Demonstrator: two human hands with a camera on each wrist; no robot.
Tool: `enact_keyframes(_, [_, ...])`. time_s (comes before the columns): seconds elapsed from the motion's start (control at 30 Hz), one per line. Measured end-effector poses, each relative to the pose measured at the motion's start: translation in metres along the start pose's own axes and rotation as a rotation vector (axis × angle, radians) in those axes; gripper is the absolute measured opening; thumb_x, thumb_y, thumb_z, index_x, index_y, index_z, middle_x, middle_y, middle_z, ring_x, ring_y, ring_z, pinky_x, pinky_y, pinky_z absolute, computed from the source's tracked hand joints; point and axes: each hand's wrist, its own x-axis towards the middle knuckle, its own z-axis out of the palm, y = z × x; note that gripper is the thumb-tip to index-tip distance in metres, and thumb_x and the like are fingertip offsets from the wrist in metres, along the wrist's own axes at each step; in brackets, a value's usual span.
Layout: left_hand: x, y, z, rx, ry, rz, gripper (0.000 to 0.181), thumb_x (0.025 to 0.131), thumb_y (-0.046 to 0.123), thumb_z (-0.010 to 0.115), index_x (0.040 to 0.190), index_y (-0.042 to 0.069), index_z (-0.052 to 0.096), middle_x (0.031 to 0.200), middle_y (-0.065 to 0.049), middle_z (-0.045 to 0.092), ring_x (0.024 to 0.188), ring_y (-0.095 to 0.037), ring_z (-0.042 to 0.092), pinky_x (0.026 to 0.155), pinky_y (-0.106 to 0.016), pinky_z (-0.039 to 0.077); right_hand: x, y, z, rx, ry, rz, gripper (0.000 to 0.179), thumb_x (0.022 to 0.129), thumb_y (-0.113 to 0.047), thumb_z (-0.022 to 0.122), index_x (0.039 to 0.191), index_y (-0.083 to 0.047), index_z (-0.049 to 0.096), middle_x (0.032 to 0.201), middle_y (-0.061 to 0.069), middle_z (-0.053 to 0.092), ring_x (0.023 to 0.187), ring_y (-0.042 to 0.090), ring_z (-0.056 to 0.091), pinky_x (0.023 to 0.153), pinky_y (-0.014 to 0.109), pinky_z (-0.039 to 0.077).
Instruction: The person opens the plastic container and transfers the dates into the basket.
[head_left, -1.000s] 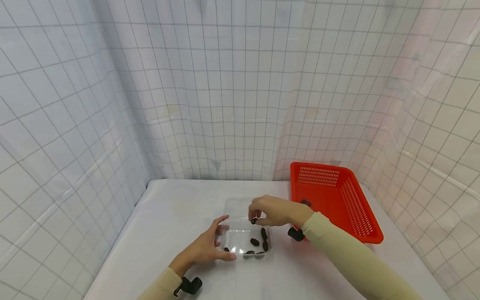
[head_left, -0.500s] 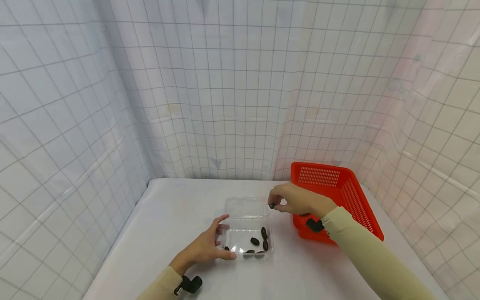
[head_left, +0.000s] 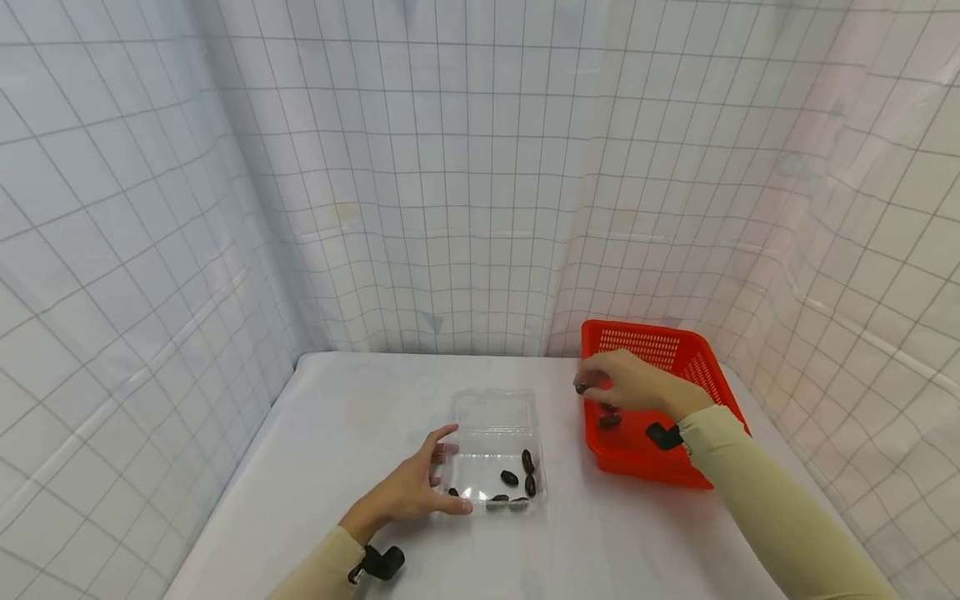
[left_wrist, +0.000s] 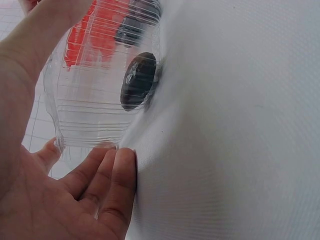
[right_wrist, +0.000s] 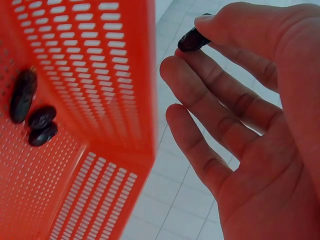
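My left hand (head_left: pixel 408 493) holds the left side of a clear plastic clamshell container (head_left: pixel 480 467), thumb at the front and fingers along the side. Several dark, glossy dates lie in it, among them one date (head_left: pixel 509 477) near the middle; its lid (head_left: pixel 493 408) is folded back. My right hand (head_left: pixel 633 383) pinches a date (right_wrist: pixel 192 41) between thumb and fingertip, at the left rim of a red plastic basket (head_left: pixel 645 472). Inside the basket, dates (right_wrist: pixel 24 95) rest on the perforated floor.
A white cloth covers the table (head_left: pixel 360 417). White grid-patterned curtains (head_left: pixel 435 208) hang at the back and both sides. The basket stands to the right of the container, with a strip of table between them.
My right hand has carried the date from above the container rightward to the basket's left rim. The left hand and container have stayed in place.
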Motion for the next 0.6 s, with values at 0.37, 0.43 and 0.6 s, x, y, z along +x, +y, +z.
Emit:
enact_keyframes(0.37, [0.001, -0.002, -0.001, -0.005, -0.006, 0.004, 0.132, 0.084, 0.029, 0.108, 0.185, 0.021, 0.024, 0.177, -0.019, 0.052, 0.160, -0.042, 0.051, 0.128, -0.065, 0.055, -0.012, 0.041, -0.002, 0.074, -0.012, 0.139, 0.024, 0.111, -0.014, 0.080, 0.134, -0.017, 0.085, 0.126, -0.002, 0.086, 0.118, 0.020, 0.079, 0.111, 0.050, 0.070])
enact_keyframes(0.43, [0.001, -0.003, 0.000, -0.007, -0.008, 0.004, 0.132, 0.084, 0.030, 0.108, 0.185, 0.021, 0.024, 0.177, -0.019, 0.051, 0.160, -0.042, 0.051, 0.128, -0.065, 0.055, -0.012, 0.048, -0.001, 0.081, -0.030, 0.151, 0.023, 0.110, -0.013, 0.081, 0.132, -0.015, 0.085, 0.125, 0.001, 0.086, 0.117, 0.021, 0.079, 0.109, 0.050, 0.070])
enact_keyframes(0.6, [0.000, -0.002, 0.001, -0.003, -0.003, 0.006, 0.131, 0.084, 0.030, 0.108, 0.185, 0.021, 0.024, 0.176, -0.019, 0.052, 0.159, -0.041, 0.051, 0.128, -0.064, 0.056, -0.013, 0.065, 0.005, 0.089, -0.073, 0.184, 0.017, 0.108, -0.009, 0.082, 0.124, -0.009, 0.084, 0.117, 0.004, 0.086, 0.112, 0.022, 0.077, 0.107, 0.053, 0.070])
